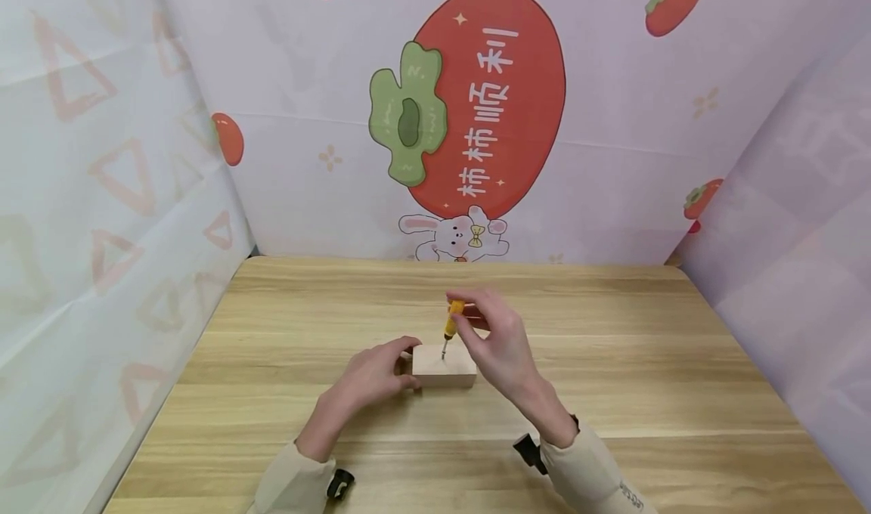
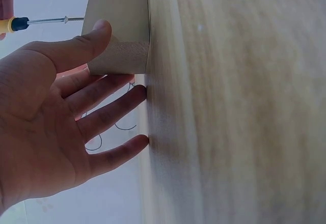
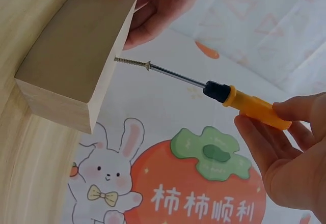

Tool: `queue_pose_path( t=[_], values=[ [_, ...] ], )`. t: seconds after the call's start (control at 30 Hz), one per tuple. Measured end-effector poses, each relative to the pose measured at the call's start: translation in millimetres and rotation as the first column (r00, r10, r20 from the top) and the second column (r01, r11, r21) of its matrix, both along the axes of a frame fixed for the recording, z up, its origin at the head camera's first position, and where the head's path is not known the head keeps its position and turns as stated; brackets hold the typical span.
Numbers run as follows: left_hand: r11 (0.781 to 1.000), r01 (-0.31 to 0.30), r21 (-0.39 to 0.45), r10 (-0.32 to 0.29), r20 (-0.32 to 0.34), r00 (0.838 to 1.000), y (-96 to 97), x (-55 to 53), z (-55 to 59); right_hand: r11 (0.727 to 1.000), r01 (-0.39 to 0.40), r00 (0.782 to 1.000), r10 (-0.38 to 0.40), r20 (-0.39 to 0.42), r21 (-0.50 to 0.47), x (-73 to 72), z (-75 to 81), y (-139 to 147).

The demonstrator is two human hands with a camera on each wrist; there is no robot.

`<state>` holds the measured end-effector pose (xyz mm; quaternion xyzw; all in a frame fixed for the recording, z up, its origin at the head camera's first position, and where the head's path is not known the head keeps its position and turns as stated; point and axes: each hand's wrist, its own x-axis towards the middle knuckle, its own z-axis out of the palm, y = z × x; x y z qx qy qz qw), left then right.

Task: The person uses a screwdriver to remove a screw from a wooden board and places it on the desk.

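Note:
A pale wooden block lies on the table. My left hand grips its left end, thumb on the near side and fingers on the far side. A screw stands in the block's top face, most of its thread showing. My right hand holds a screwdriver by its yellow handle, between thumb and fingers. The screwdriver's shaft meets the screw head, and the two run nearly in one line. In the head view the tool leans slightly to the right.
The wood-grain table reaches out around the block on all sides. Behind it hangs a printed backdrop with persimmons and a rabbit. Fabric side walls stand at left and right. Black wrist cameras sit at both cuffs.

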<state>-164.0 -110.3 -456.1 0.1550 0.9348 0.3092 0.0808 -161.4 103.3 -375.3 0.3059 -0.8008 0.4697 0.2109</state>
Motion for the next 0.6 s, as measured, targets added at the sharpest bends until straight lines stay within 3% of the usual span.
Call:
queue_pose_path(
  t=[0.23,0.6],
  values=[
    [1.0,0.004,0.011,-0.004,0.001,1.0,-0.6,-0.7,-0.7,0.999,-0.046,0.999,0.046,0.004,0.012,1.4,-0.6,-1.0],
    [1.0,-0.007,-0.002,0.007,-0.005,1.0,0.6,0.4,-0.7,1.0,-0.014,1.0,0.014,0.003,-0.012,-0.8,-0.3,1.9]
  ],
)
